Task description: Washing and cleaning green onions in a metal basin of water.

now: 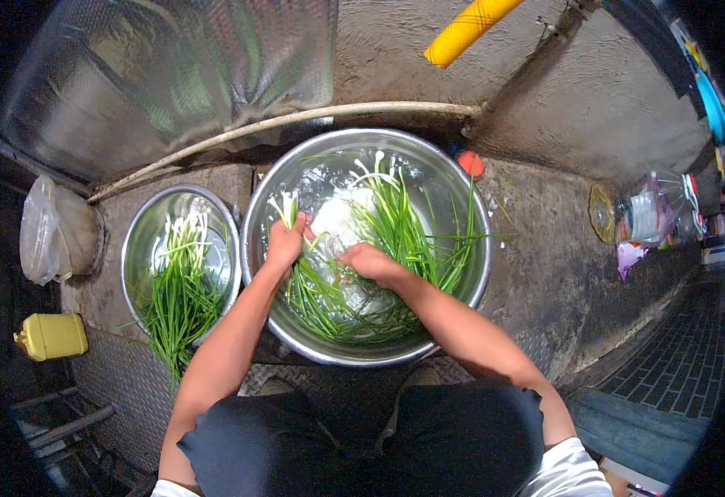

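A large steel bowl (462, 199) holds water and many green onions (404, 232). My left hand (285, 246) is closed around a small bunch of green onions (286, 207), white ends pointing up, at the bowl's left side. My right hand (368, 263) reaches into the water at the bowl's middle, fingers among the onion stalks; whether it grips any is unclear. A smaller steel bowl (143, 224) to the left holds a pile of green onions (182, 290) that hang over its near rim.
Both bowls stand on a rough concrete ledge (544, 248). A pale hose (296, 120) runs behind them, with a yellow pipe (466, 29) above. A yellow jug (52, 335) and a plastic bag (52, 232) sit at left; bottles (644, 215) at right.
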{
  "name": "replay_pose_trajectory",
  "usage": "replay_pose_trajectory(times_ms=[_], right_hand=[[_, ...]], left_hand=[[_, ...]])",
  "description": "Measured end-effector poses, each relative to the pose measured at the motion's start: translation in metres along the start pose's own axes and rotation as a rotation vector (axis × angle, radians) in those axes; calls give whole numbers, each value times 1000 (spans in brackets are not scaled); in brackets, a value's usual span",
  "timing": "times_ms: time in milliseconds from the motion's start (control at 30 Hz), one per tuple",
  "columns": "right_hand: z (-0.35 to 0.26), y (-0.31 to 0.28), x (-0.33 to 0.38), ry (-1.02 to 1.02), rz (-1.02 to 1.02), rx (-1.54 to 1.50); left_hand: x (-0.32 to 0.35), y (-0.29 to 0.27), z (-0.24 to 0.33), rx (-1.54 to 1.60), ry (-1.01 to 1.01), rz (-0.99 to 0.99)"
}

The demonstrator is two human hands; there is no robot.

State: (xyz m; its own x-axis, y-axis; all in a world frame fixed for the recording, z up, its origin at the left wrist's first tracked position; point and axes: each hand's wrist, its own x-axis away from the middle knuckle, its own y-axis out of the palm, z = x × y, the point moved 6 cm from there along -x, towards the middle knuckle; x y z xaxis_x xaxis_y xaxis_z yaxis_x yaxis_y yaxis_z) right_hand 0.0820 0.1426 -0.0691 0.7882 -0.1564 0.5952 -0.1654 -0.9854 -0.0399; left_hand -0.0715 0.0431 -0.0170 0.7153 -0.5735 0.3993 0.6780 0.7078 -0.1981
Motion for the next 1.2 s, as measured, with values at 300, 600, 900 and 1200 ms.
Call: replay_pose_trajectory(times_ms=[300,600,900,1200], right_hand=[[-3,-68,-6,-1,360,-337],[-83,-71,33,-322,84,-701],[-139,-54,48,-441,-52,-344],[-108,-23,30,-388,-96,-143]], left_hand=[[29,-7,120,336,148,-136],[65,-28,207,205,371,-77],[46,8,154,-59,208,-85],[27,17,95,96,58,-113]])
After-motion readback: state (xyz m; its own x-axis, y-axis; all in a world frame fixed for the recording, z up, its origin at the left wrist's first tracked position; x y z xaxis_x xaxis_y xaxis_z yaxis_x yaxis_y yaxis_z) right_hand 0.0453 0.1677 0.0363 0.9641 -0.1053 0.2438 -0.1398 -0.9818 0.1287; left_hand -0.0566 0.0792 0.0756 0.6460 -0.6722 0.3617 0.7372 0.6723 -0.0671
